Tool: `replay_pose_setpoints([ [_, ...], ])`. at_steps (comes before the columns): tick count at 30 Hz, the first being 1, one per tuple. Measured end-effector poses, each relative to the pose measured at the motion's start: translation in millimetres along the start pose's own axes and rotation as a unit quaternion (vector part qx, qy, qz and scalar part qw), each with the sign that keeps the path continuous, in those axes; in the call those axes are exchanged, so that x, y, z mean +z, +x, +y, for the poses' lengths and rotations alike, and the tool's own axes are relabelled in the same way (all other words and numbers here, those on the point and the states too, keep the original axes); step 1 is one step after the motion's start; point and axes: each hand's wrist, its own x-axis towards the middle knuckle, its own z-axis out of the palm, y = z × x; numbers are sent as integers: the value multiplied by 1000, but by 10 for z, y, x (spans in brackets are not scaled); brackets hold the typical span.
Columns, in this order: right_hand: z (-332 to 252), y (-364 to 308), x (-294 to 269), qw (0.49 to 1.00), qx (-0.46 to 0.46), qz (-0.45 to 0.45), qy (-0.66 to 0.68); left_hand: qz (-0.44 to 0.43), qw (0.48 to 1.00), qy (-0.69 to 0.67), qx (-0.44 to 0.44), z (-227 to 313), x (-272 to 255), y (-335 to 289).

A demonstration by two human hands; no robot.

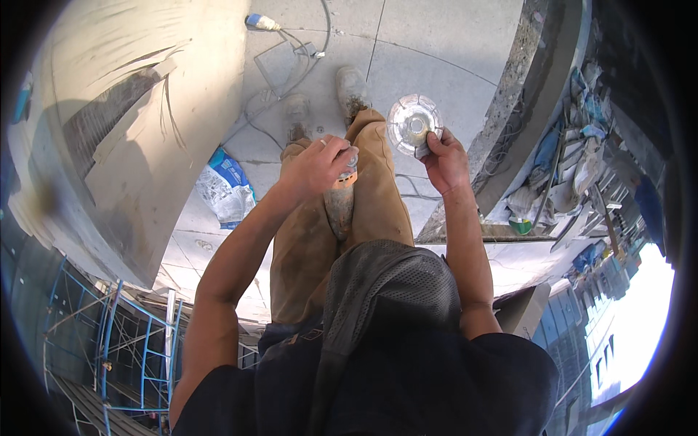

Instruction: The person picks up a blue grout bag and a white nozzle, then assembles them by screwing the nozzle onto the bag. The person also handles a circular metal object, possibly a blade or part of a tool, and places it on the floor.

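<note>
The right hand (445, 161) pinches a shiny disc (404, 128); the left hand (318, 167) curls over a power tool (339, 207) (whether gripping, I cannot tell) between the thighs (376, 196).

Right hand (447, 164) pinches disc (405, 131) near rim. Left hand (317, 167) at head of tool (339, 206), set between thighs (376, 196).

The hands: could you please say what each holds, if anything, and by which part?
The right hand holds the silver disc by its lower-right rim. The left hand is at the top of the power tool; its grip is unclear.
</note>
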Motion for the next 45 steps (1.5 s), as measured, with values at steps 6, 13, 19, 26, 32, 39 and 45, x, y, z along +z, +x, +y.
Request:
replay_pose_setpoints([
  [6, 48, 32, -16, 1000, 3, 4, -2, -23, 999, 18, -18, 41, -12, 30],
  [13, 44, 15, 39, 1000, 9, -4, 13, -29, 997, 67, -17, 98, 11, 57],
  [19, 47, 24, 54, 1000, 13, 0, 0, -6, 1000, 0, 28, -27, -34, 51],
  [26, 30, -16, 122, 996, 32, -47, 71, 95, 928, -258, -250, 119, -216, 91],
  [32, 355, 104, 195, 937, 116, -301, 133, 5, 729, -464, -502, -200, -277, -173],
  [39, 444, 155, 192, 955, 146, -218, -136, 0, 770, -426, -475, -149, -156, -344],
  [45, 335, 57, 388, 959, 67, -165, -219, 149, 635, -588, -478, -27, -196, -379],
])
